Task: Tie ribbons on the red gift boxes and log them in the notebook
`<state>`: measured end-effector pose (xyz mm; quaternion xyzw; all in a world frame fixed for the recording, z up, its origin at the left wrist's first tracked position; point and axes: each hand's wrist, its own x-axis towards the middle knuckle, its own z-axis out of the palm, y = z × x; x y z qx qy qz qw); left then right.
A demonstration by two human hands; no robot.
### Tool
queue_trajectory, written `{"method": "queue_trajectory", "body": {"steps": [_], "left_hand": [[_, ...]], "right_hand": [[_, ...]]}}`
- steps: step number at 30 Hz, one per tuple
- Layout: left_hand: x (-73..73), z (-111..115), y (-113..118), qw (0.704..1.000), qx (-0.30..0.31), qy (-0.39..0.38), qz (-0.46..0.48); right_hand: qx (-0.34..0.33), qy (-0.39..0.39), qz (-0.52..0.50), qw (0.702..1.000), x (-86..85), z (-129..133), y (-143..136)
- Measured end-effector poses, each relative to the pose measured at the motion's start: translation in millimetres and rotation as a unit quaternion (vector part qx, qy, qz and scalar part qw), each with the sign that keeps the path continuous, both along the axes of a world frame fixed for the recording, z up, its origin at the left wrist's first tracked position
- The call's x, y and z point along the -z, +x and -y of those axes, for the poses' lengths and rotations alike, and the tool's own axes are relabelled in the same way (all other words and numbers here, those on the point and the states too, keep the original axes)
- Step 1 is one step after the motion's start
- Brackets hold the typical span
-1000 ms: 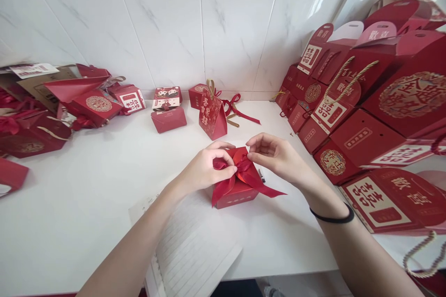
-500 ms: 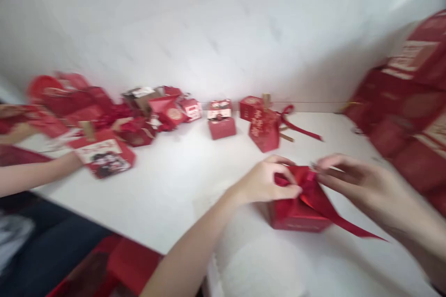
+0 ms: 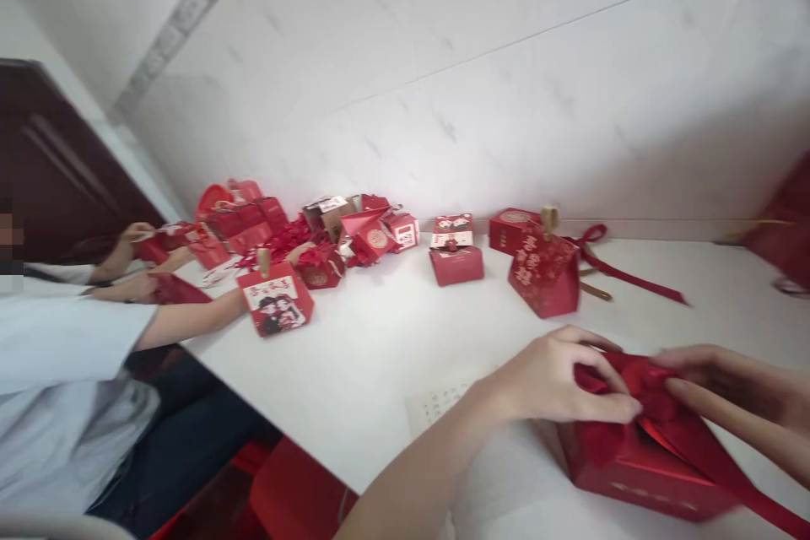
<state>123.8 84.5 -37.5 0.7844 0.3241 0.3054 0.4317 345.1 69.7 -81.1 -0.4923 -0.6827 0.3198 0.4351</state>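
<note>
A red box [image 3: 658, 485] with a wide red ribbon [image 3: 709, 447] on its top stands at the lower right of the white table. My left hand [image 3: 569, 380] is closed on the ribbon at the left of the bow, thumb and fingers pinched together. On the bow's right side, my right hand [image 3: 740, 392] has its fingertips closed against the ribbon. One long ribbon end runs down over the box's right front edge and out of view. Behind my hands stands a patterned red box [image 3: 544, 274] with a gold tab on top.
Red boxes, one at the wall [image 3: 456, 263], and a loose ribbon [image 3: 633, 277] line the back. A co-worker's sleeve [image 3: 76, 337] and arm reach in from the left beside a photo-printed box [image 3: 277, 301]. A red bag [image 3: 785, 224] stands far right.
The view has swung left, so everything sits further right and lower, and more of the co-workers shows. My right hand has closed in on the bow.
</note>
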Motion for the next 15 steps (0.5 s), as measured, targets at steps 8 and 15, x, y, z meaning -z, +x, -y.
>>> {"method": "queue_trajectory", "body": {"steps": [8, 15], "left_hand": [[-0.1, -15, 5, 0.999, 0.028, 0.001, -0.020], [-3.6, -14, 4, 0.998, 0.028, -0.012, -0.057]], "right_hand": [[-0.021, -0.043, -0.006, 0.999, -58.9, 18, -29], [-0.009, -0.104, -0.054, 0.993, -54.7, 17, -24]]}}
